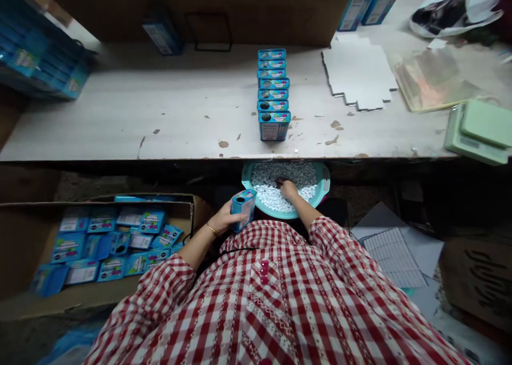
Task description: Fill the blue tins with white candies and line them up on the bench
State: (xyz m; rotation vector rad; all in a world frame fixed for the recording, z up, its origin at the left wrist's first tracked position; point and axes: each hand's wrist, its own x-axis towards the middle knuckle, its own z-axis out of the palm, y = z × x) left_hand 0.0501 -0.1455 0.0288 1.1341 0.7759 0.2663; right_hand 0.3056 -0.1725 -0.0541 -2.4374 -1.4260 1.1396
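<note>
My left hand (pixel 223 219) is wrapped around a small blue candy box (pixel 244 206), held upright with a dark round hole in its top. Just right of it sits a turquoise basin (pixel 325 183) filled with small white candies (pixel 269 195). My right hand (pixel 288 190) reaches into the basin, its fingers closed down among the candies. Something small and dark shows at those fingertips, too unclear to name. On the table edge ahead, several blue candy boxes (pixel 274 125) stand in a row, one behind another.
Left of me, an open carton (pixel 192 215) holds several blue boxes. On the white table (pixel 192 114) lie a flat white cardboard cutout (pixel 358 71), plastic bags (pixel 432 82) and a green scale (pixel 480 130). A large brown carton (pixel 256 13) stands behind.
</note>
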